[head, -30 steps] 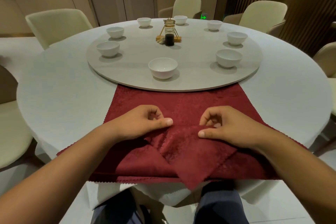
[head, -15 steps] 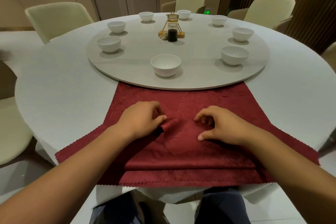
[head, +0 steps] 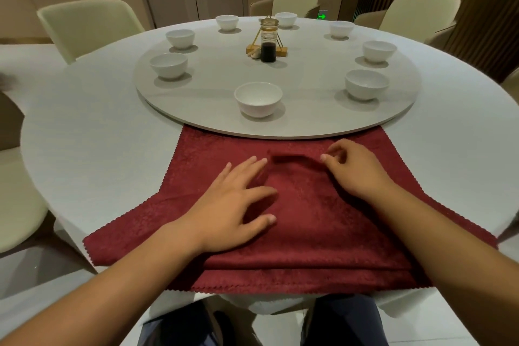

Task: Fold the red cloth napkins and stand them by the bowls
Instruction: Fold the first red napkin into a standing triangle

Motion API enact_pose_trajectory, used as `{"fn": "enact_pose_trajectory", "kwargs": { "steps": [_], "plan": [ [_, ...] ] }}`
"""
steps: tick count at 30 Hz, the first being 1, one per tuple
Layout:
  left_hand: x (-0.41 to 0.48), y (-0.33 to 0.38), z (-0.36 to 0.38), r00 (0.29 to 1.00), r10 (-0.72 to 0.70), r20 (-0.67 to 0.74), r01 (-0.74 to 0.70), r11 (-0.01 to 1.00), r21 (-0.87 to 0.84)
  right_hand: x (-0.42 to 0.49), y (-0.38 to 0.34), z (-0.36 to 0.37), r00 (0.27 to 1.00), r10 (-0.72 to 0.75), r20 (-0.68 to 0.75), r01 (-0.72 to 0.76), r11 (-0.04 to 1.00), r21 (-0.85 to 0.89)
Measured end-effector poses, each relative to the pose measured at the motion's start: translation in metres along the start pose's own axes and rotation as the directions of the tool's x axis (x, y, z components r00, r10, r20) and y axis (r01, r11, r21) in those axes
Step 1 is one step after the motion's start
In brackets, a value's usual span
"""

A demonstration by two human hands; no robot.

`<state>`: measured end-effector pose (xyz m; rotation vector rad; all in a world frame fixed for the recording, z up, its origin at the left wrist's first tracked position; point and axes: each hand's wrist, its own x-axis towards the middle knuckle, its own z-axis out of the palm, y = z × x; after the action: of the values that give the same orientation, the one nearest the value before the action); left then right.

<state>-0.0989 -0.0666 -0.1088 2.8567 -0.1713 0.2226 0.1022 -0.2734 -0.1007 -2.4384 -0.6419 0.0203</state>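
Observation:
A stack of red cloth napkins (head: 314,233) lies on the near edge of the round table, and its far edge reaches under the rim of the grey turntable (head: 309,126). The top napkin's near corner is folded away from me, its tip lying between my hands. My left hand (head: 236,205) rests flat on the cloth with its fingers spread. My right hand (head: 354,171) has curled fingers and pinches the folded edge near the tip. The nearest white bowl (head: 258,98) stands on the turntable just beyond the napkins.
Several more white bowls (head: 366,84) ring the turntable. A small bottle of dark sauce (head: 268,45) on a wooden stand sits at its middle. Cream chairs (head: 90,25) stand around the white-clothed table (head: 98,143). My knees show below the table's edge.
Both hands carried the napkin's near corner up and away from me. My left hand let go and flattened on the cloth. The camera tilted down slightly.

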Motion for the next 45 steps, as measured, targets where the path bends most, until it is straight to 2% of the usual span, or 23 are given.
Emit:
{"fn": "enact_pose_trajectory", "kwargs": {
  "steps": [2, 4, 6, 9, 11, 20, 25, 27, 30, 32, 38, 42, 45],
  "plan": [
    [-0.001, 0.001, 0.005, 0.99, -0.018, 0.142, 0.011, 0.999, 0.047, -0.013, -0.005, 0.004, 0.992, -0.078, -0.096, 0.075, 0.997, -0.033],
    [-0.003, 0.004, 0.008, 0.975, -0.03, 0.218, 0.013, 0.997, 0.078, -0.034, -0.011, 0.006, 0.962, -0.264, -0.073, 0.259, 0.963, -0.07],
    [-0.004, 0.005, 0.009, 0.973, -0.037, 0.228, 0.02, 0.997, 0.075, -0.054, -0.016, 0.009, 0.912, -0.395, 0.107, 0.406, 0.907, -0.111],
    [-0.004, 0.004, 0.007, 0.977, -0.039, 0.208, 0.02, 0.996, 0.092, -0.075, -0.016, 0.013, 0.849, -0.353, 0.394, 0.447, 0.877, -0.176],
    [0.0, 0.004, 0.006, 0.976, -0.048, 0.214, 0.029, 0.995, 0.092, -0.078, -0.012, 0.016, 0.827, -0.322, 0.46, 0.459, 0.859, -0.225],
    [0.037, -0.009, 0.004, 0.963, -0.123, 0.24, 0.101, 0.99, 0.101, -0.041, -0.016, 0.018, 0.849, -0.272, 0.452, 0.424, 0.863, -0.275],
    [0.06, -0.021, -0.003, 0.947, -0.182, 0.264, 0.141, 0.976, 0.167, -0.045, -0.031, 0.01, 0.895, -0.287, 0.341, 0.395, 0.865, -0.31],
    [0.065, -0.027, -0.005, 0.952, -0.199, 0.233, 0.156, 0.969, 0.194, -0.06, -0.037, 0.009, 0.891, -0.296, 0.344, 0.398, 0.874, -0.278],
    [0.068, -0.022, -0.005, 0.981, -0.162, 0.103, 0.132, 0.96, 0.248, -0.079, -0.031, 0.014, 0.886, -0.241, 0.397, 0.373, 0.879, -0.299],
    [0.066, -0.01, -0.004, 0.989, -0.136, 0.057, 0.121, 0.968, 0.219, -0.082, -0.021, 0.016, 0.891, -0.201, 0.407, 0.345, 0.882, -0.321],
    [0.048, 0.014, 0.007, 0.945, -0.209, 0.253, 0.175, 0.973, 0.15, -0.076, -0.011, 0.021, 0.899, -0.189, 0.396, 0.326, 0.891, -0.315],
    [0.045, 0.011, 0.013, 0.951, -0.195, 0.241, 0.176, 0.979, 0.101, -0.077, -0.011, 0.022, 0.901, -0.198, 0.386, 0.322, 0.902, -0.289],
    [0.043, 0.008, 0.018, 0.966, -0.172, 0.195, 0.162, 0.985, 0.062, -0.077, -0.009, 0.018, 0.899, -0.262, 0.351, 0.343, 0.919, -0.195]
  ]
}}
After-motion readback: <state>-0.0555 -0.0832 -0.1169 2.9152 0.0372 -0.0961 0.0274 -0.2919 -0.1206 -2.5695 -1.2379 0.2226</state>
